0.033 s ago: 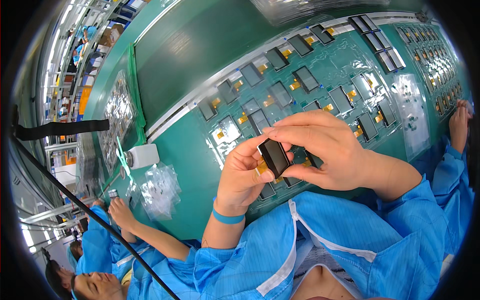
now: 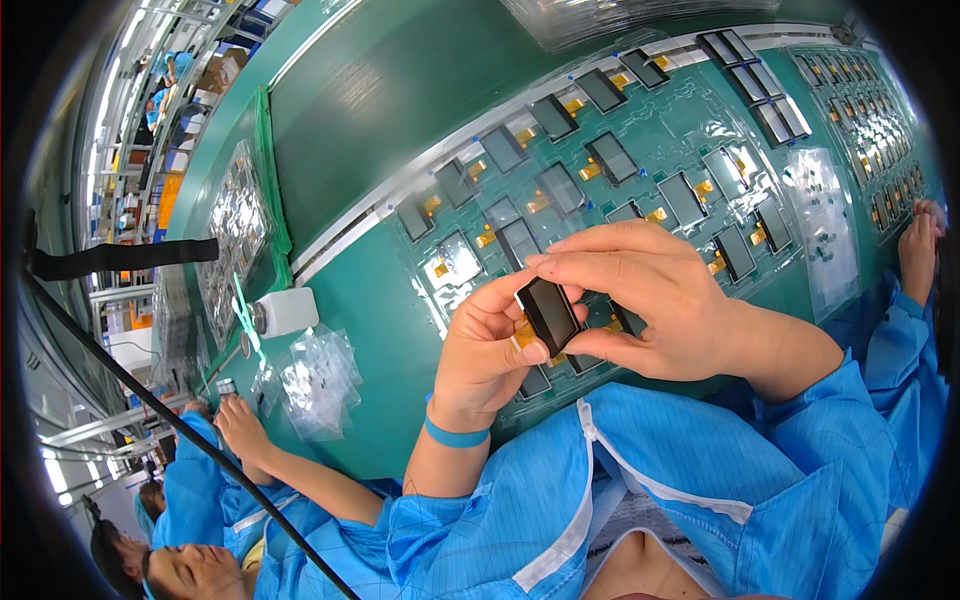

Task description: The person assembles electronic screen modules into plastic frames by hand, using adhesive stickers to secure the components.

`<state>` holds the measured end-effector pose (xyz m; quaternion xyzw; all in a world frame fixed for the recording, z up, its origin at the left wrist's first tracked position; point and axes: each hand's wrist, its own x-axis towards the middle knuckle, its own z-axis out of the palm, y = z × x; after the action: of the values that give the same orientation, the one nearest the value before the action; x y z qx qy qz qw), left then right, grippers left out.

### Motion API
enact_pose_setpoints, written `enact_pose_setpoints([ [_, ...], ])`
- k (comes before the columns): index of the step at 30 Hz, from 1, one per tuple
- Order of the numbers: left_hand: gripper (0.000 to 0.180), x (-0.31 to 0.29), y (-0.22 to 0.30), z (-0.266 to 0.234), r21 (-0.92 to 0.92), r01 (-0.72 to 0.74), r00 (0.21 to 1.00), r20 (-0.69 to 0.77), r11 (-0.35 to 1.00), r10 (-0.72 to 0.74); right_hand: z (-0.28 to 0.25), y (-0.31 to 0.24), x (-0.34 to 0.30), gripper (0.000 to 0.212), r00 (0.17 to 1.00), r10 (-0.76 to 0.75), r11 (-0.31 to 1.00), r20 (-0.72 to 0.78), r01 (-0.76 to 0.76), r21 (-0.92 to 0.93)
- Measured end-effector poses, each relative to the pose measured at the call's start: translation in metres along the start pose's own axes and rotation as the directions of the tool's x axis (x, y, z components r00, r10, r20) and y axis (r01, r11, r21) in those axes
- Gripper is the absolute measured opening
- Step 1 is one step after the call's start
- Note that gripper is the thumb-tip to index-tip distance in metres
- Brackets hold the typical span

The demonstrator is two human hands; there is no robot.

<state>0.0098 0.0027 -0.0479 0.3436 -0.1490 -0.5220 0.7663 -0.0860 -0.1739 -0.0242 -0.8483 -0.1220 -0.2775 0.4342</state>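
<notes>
Between my two hands is a small dark display panel (image 2: 549, 316) with a black edge, held tilted above a clear plastic tray (image 2: 690, 110). My left hand (image 2: 488, 345) grips its lower left side, thumb near the bottom corner; an orange flex strip shows by that thumb. Fingers of my right hand (image 2: 650, 295) close on the panel's top corner and right side. Similar display panels (image 2: 611, 158) with orange flex tails lie in the tray beyond and beneath my hands. My hands hide part of the tray's near side.
Dark frames (image 2: 752, 85) stand in a block at the far right, beside a clear bag of small parts (image 2: 822, 230). Leftward are a white bottle (image 2: 287, 313) and clear plastic bags (image 2: 318, 385). A co-worker's hand (image 2: 243, 430) is at left, another's hand (image 2: 918, 250) at right.
</notes>
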Motion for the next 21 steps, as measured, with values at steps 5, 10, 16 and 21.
enact_pose_setpoints([
  [5, 0.06, 0.0015, 0.0, -0.0014, -0.015, 0.006, 1.0, 0.005, 1.0, -0.006, 0.0001, 0.0009, -0.0003, 0.058, 1.0, 0.004, 1.0, 0.009, -0.004, -0.002],
  [10, 0.06, 0.0005, -0.0003, -0.0038, -0.014, 0.002, 1.0, 0.02, 1.0, -0.002, 0.0006, -0.0009, 0.0011, 0.057, 1.0, 0.003, 1.0, -0.001, -0.003, -0.002],
  [16, 0.063, 0.0002, -0.0003, -0.003, -0.041, 0.054, 0.998, 0.027, 0.998, -0.053, 0.0036, -0.0054, 0.0025, 0.055, 0.998, -0.031, 0.999, -0.058, 0.033, 0.037],
  [21, 0.067, 0.0018, -0.0045, 0.002, -0.087, 0.052, 0.999, 0.001, 0.995, -0.052, 0.0038, -0.0061, 0.0029, 0.053, 0.993, -0.084, 0.996, -0.085, 0.086, 0.02],
])
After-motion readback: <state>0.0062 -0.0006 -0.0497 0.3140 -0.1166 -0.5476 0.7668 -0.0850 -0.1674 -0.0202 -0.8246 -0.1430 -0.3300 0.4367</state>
